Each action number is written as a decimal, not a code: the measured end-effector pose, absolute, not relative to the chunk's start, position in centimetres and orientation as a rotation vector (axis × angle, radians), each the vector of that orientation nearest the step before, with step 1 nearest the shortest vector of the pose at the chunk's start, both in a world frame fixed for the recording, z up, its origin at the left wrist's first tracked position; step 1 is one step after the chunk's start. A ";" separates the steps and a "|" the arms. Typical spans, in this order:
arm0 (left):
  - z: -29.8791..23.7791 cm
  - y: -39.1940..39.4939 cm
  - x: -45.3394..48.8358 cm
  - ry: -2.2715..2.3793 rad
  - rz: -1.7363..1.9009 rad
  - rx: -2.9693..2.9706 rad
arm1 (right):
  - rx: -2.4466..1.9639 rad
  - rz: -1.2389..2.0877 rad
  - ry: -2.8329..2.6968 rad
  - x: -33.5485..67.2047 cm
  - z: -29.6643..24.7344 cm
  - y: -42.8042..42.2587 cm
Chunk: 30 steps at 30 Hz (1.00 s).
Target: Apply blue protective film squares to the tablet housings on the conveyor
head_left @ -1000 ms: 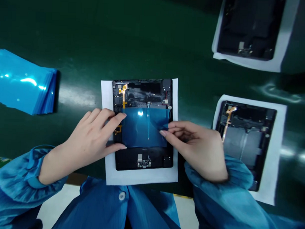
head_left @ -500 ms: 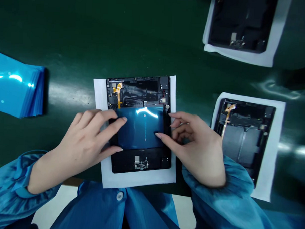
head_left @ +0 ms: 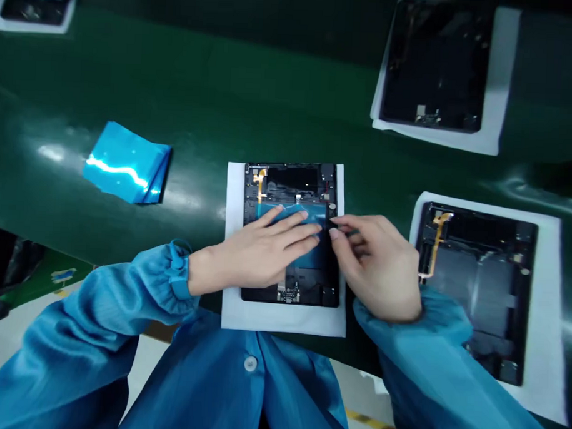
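Observation:
An opened black tablet (head_left: 291, 183) lies on a white sheet (head_left: 282, 317) in front of me. A blue film (head_left: 314, 212) covers its middle. My left hand (head_left: 261, 251) lies flat on the film with fingers stretched out to the right. My right hand (head_left: 378, 261) is at the tablet's right edge, its fingers pinched together at the film's right border. What the pinch holds is too small to make out. Both arms wear blue sleeves.
A stack of blue films (head_left: 126, 165) lies on the green table (head_left: 201, 80) at the left. A second opened tablet (head_left: 476, 277) on white paper sits at the right, a third tablet (head_left: 436, 63) at the back right, another tablet (head_left: 35, 2) at the far left corner.
My left hand moved from the film's left edge onto the film and now lies flat across it. My right hand shifted to the right edge. The camera view has pulled back.

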<state>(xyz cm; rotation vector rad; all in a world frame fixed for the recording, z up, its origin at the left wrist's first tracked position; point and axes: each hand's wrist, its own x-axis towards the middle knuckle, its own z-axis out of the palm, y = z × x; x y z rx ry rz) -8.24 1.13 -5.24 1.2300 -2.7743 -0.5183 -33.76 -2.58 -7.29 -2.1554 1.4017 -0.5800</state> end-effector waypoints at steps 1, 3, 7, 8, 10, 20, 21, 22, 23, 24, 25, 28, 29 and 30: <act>-5.5 1.4 -7.1 -2.712 -0.478 1.330 | -2.310 -0.553 1.288 -33.3 -7.2 -2.6; -5.9 2.1 -4.7 -2.566 -0.392 1.572 | -2.555 -0.397 0.921 -32.1 -6.9 -3.0; -6.5 2.8 -1.8 -2.535 -0.411 1.717 | -2.683 -0.136 0.521 -29.6 -6.9 -5.6; -6.5 2.9 -1.6 -2.560 -0.424 1.697 | -2.694 -0.136 0.541 -29.1 -7.0 -6.1; -6.6 2.8 -1.5 -2.586 -0.425 1.679 | -2.724 -0.153 0.595 -28.6 -7.1 -6.7; -7.4 2.6 -1.2 -2.588 -0.431 1.680 | -2.891 -0.266 0.774 -32.1 -7.8 -4.3; -7.1 2.6 -1.3 -2.585 -0.435 1.685 | -2.901 -0.284 0.746 -32.5 -7.8 -3.9; -6.8 2.7 -1.4 -2.586 -0.430 1.685 | -2.897 -0.284 0.672 -33.0 -7.8 -3.6; -6.4 2.7 -1.5 -2.592 -0.423 1.684 | -2.873 -0.277 0.591 -33.4 -7.8 -3.3; -6.1 2.7 -1.5 -2.604 -0.418 1.685 | -2.832 -0.272 0.538 -33.9 -7.8 -3.2; -5.9 2.7 -1.6 -2.613 -0.411 1.682 | -2.789 -0.275 0.542 -34.4 -7.8 -3.2; -6.3 2.7 -1.5 -2.611 -0.387 1.677 | -2.729 -0.308 0.796 -36.0 -8.0 -3.7; -6.7 2.7 -1.4 -2.601 -0.381 1.678 | -2.720 -0.316 0.863 -36.6 -8.1 -3.9; -7.1 2.8 -1.3 -2.594 -0.378 1.679 | -2.712 -0.319 0.881 -37.2 -8.2 -4.0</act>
